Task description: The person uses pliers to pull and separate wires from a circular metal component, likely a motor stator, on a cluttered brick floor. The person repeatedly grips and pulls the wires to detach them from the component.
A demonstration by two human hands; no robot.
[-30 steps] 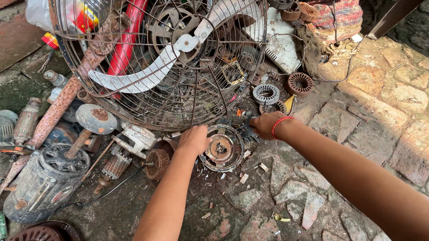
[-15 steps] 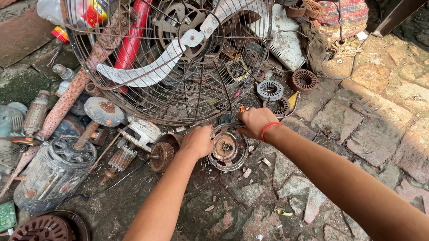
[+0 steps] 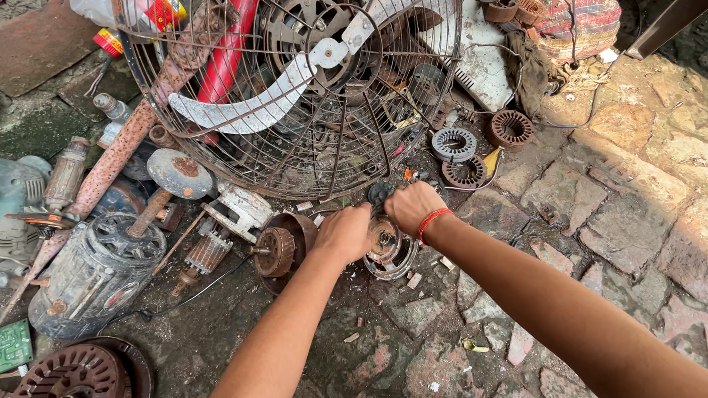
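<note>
Here I have both hands on the round motor housing (image 3: 389, 248) lying flat on the stone floor (image 3: 607, 234): left hand (image 3: 344, 232) clamped on its left rim, right hand (image 3: 412, 206) closed over its far edge.

The bare stone paving (image 3: 649, 180) to the right and below lies open for a hand. A rusty wire fan guard (image 3: 295, 85) stands close above, and a grey motor housing (image 3: 92, 275) with rusted rotor parts (image 3: 276, 251) crowds the left.
</note>
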